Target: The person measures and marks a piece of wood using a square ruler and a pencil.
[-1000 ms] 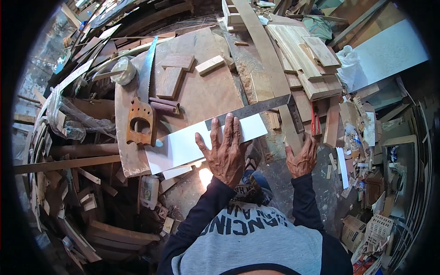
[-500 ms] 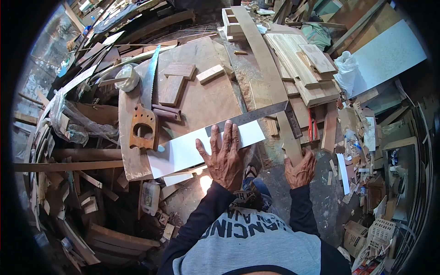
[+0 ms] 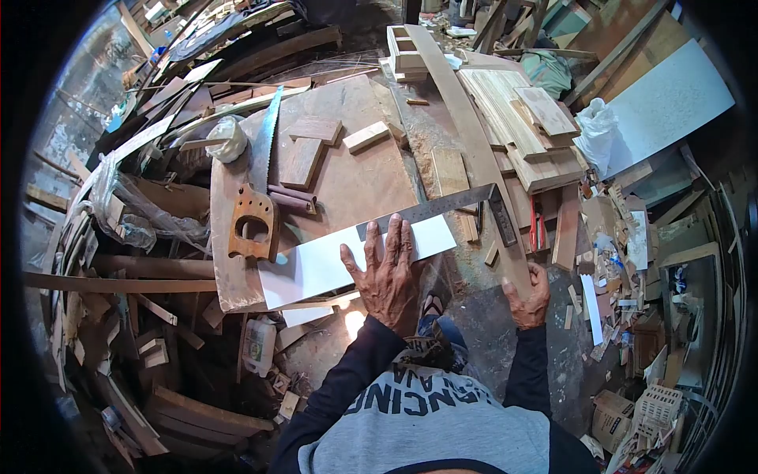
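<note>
My left hand [image 3: 388,280] lies flat with fingers spread, pressing on a white strip [image 3: 312,268] and on the near end of a metal try square's blade [image 3: 434,208]. The square's dark stock [image 3: 503,221] rests at the right, over a long brown wooden strip [image 3: 466,110]. That strip runs from the far side of the bench toward me. Its near end is in my right hand [image 3: 529,299], whose fingers are closed around it past the bench edge. Palm and fingers hide part of the white strip.
A handsaw [image 3: 254,225] with a wooden handle lies left on the bench [image 3: 347,189], beside small wood blocks [image 3: 300,162] and brown cylinders [image 3: 292,199]. Stacked boards [image 3: 513,118] occupy the right side. Offcuts [image 3: 608,292] litter the floor, and long scrap pieces crowd the left.
My right hand has shifted the near end of the wooden strip slightly to the right relative to the square. My left hand stays pressed on the white strip. The view has tilted a little.
</note>
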`<action>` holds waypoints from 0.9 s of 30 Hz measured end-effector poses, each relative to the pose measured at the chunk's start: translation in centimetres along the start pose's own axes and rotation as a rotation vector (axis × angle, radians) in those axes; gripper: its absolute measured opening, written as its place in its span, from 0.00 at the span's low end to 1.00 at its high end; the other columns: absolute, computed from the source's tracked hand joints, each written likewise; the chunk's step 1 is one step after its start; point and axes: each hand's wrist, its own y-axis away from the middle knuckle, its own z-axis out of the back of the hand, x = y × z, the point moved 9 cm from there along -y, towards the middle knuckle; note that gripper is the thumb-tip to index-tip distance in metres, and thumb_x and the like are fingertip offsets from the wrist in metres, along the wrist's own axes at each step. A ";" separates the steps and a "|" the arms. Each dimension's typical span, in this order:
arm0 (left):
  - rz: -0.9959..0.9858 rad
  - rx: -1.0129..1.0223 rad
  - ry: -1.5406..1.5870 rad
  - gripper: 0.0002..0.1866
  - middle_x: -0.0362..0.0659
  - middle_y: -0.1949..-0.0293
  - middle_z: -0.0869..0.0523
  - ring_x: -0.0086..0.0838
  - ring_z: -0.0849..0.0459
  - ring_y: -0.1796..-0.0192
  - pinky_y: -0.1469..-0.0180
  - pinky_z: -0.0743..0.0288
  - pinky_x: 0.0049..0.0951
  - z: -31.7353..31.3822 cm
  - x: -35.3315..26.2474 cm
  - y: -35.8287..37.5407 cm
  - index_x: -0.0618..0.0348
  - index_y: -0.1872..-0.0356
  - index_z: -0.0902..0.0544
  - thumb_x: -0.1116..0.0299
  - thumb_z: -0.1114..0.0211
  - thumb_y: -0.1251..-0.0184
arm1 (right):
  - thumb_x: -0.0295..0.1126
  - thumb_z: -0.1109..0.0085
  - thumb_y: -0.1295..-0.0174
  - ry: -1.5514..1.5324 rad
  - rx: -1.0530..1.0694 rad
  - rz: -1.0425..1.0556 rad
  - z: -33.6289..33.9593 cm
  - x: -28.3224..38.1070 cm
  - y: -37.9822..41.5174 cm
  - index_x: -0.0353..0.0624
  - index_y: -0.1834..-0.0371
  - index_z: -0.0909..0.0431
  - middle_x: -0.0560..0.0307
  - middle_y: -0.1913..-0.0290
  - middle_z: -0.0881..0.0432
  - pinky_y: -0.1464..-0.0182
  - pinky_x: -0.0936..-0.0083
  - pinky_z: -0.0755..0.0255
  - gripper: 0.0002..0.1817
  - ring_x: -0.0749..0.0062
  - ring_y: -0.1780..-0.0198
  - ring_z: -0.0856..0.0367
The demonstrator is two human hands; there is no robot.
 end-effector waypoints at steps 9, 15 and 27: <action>-0.004 -0.004 -0.002 0.31 0.37 0.25 0.32 0.45 0.40 0.23 0.27 0.64 0.72 0.1 0.0 0.0 0.51 0.29 0.28 0.50 0.39 0.29 | 0.42 0.23 0.48 -0.343 0.086 -0.174 1.3 -4.7 0.4 0.30 0.43 0.28 0.55 0.57 0.19 0.50 0.79 0.26 0.36 0.75 0.55 0.20; -0.004 -0.004 -0.008 0.32 0.36 0.25 0.32 0.44 0.39 0.23 0.27 0.63 0.71 0.2 0.0 0.0 0.49 0.29 0.29 0.48 0.39 0.30 | 0.42 0.29 0.43 -0.463 0.150 -0.265 1.2 -6.4 0.3 0.33 0.41 0.29 0.58 0.64 0.20 0.72 0.84 0.33 0.32 0.82 0.71 0.26; -0.010 -0.003 -0.004 0.33 0.37 0.25 0.32 0.45 0.39 0.23 0.26 0.64 0.71 0.2 0.0 0.0 0.49 0.28 0.30 0.47 0.40 0.30 | 0.44 0.36 0.35 -1.122 0.442 -0.448 -1.0 -7.2 1.2 0.32 0.38 0.32 0.55 0.64 0.25 0.77 0.86 0.31 0.31 0.82 0.77 0.28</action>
